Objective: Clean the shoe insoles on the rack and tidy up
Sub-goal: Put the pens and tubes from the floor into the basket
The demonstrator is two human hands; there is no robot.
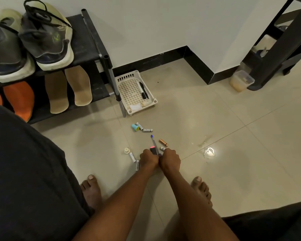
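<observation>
From the head camera, both hands are down near the floor (215, 119), side by side and touching. The left hand (149, 158) has its fingers curled around a small black object (153, 150) with a pink-red tip. The right hand (170, 158) is curled as well, and a pen (154, 143) with a blue cap sticks up and forward from between the two hands; which hand grips it I cannot tell for sure, though it rises from the right hand's inner edge.

Just left of the left hand lie two white batteries (132, 157) and a small pale round cap (127, 150). Just ahead of the right hand lies a copper-coloured cylinder (163, 142), with a small white piece (162, 148) touching the knuckles. Further ahead of the hands sit a blue cap (135, 127) and two more white cylinders (147, 130).

Well ahead, a white perforated basket (129, 87) stands on the floor holding a black marker (143, 90) and a white pen beside it. The basket touches the leg of the black shoe rack (87, 40), far ahead and left of the hands. On the rack's lower shelf lie two beige insoles (78, 86) side by side, with orange insoles (19, 98) to their left. Grey sneakers (47, 39) rest on the top shelf.

Bare feet (90, 190) stand behind the hands.
</observation>
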